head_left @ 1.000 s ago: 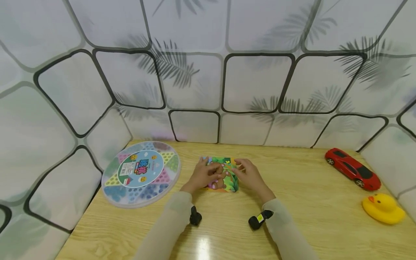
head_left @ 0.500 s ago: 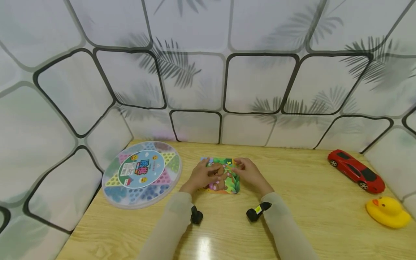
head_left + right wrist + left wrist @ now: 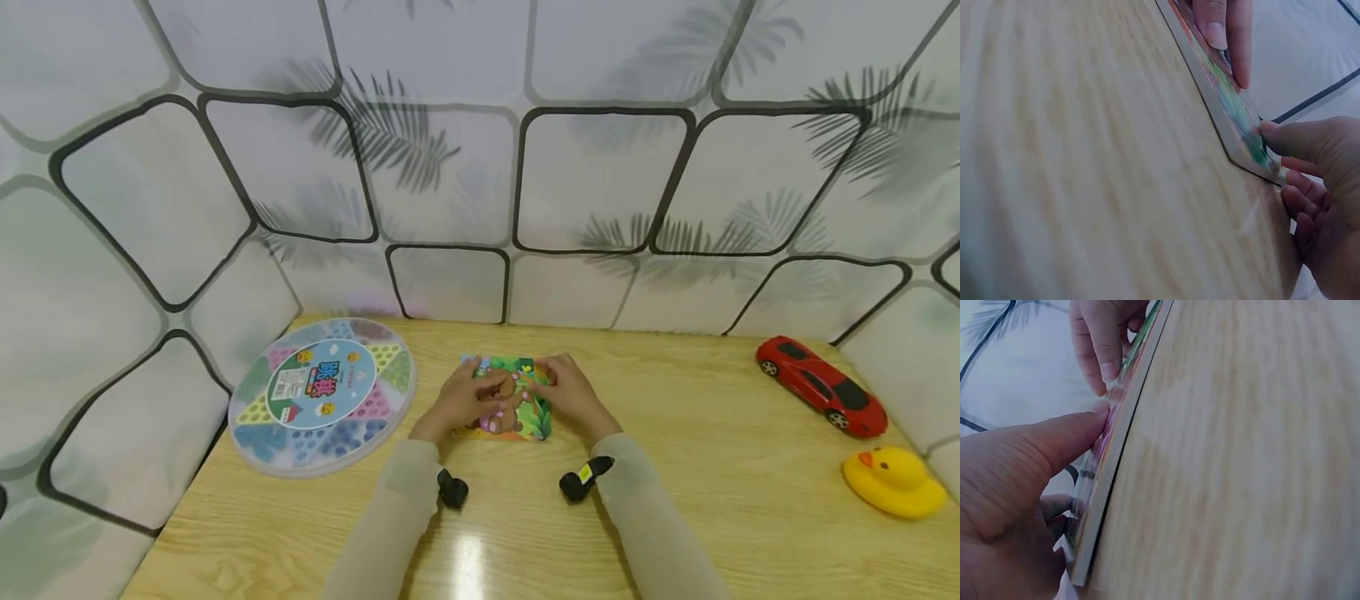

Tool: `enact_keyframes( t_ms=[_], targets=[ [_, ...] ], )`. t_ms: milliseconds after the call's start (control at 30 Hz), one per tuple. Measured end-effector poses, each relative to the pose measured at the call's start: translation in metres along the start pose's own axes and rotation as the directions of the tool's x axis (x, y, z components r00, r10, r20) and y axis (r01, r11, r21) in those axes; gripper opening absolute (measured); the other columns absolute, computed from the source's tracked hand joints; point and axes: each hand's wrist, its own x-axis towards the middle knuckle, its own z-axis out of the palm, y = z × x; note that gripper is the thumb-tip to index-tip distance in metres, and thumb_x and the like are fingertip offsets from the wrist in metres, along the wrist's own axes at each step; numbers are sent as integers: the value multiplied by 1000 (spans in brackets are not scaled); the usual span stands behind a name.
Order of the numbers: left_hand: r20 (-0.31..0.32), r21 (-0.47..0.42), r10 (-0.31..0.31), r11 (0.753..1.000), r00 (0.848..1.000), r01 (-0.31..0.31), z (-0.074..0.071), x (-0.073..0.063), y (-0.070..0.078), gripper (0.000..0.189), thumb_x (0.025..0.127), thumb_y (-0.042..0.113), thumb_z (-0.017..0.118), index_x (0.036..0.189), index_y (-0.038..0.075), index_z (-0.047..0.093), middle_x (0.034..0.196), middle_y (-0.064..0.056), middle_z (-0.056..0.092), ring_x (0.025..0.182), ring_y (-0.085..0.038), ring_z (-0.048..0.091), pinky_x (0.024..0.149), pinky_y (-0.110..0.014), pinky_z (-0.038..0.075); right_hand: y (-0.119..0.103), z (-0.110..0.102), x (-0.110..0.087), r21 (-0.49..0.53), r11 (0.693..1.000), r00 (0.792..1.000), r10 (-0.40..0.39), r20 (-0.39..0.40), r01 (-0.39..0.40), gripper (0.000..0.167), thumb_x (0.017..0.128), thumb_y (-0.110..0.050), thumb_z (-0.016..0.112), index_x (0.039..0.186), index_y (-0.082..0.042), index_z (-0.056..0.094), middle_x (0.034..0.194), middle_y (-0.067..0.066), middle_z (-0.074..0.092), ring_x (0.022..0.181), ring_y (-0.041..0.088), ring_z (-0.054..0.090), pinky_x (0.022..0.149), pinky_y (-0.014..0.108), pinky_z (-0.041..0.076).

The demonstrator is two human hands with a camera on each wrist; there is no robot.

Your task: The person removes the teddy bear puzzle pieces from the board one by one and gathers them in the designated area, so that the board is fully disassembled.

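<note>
A flat, colourful picture board (image 3: 534, 423) with a brown bear and green leaves lies on the table between my hands. It shows edge-on in the left wrist view as a thin grey-edged slab. My left hand (image 3: 467, 398) rests over its left part, thumb and fingers reaching onto the bear. In the left wrist view the left thumb (image 3: 1075, 434) lies straight against the picture. At the upper right corner is my right hand (image 3: 573, 392). Its thumb (image 3: 1294, 136) touches the picture in the right wrist view, the other fingers loosely bent beside the edge. Both hands partly cover the board.
On the left lies a round Chinese checkers set (image 3: 322, 396) with a clear cover. A red toy car (image 3: 821, 385) and a yellow rubber duck (image 3: 892, 482) are at the right. Patterned wall panels (image 3: 592, 183) border the wooden table (image 3: 517, 542) at the back and sides.
My right hand has moved slightly inward, its thumb further onto the board's right side. The left fingers have drawn back a little on the picture. The head view has shifted slightly.
</note>
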Motion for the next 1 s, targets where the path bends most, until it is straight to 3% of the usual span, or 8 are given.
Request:
enact_keyframes(
  t_ms=[500, 1000],
  targets=[
    [3, -5, -17, 1000, 1000, 17, 1, 2, -1, 57, 86, 35, 69, 139, 21, 50, 155, -20, 15, 141, -42, 8, 111, -57, 15, -13, -4, 3, -9, 992, 989, 129, 67, -129, 50, 89, -21, 67, 128, 3, 49, 109, 16, 46, 93, 26, 48, 80, 40, 44],
    [18, 25, -15, 1000, 1000, 14, -2, 1, 2, 57, 87, 36, 68, 139, 22, 49, 155, -21, 15, 141, -42, 8, 111, -56, 17, -13, -4, 5, 1, 990, 986, 143, 84, -144, 44, 90, -19, 66, 125, 1, 49, 105, 15, 45, 90, 26, 47, 76, 38, 43]
  ],
)
